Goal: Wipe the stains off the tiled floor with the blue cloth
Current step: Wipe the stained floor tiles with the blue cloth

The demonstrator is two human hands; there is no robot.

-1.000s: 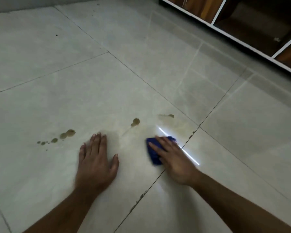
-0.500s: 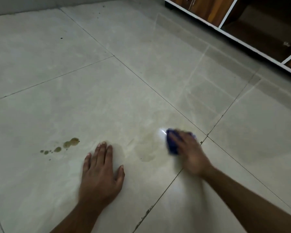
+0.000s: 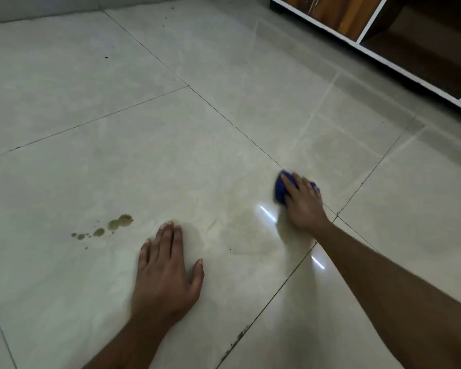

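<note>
Left hand (image 3: 165, 275) lies flat on the tiled floor (image 3: 117, 161), fingers straight, palm down. Right hand (image 3: 302, 201) presses the blue cloth (image 3: 280, 190) to the floor, just beside a grout line; cloth is bunched, mostly under the fingers. Fingers look fairly straight on top of it, though blur makes that hard to confirm. Brown stains (image 3: 115, 225) sit in a row of drops near the left fingertips. Faint wet smear (image 3: 250, 230) between the hands. White-framed wooden shelf unit (image 3: 362, 30) top right.
</note>
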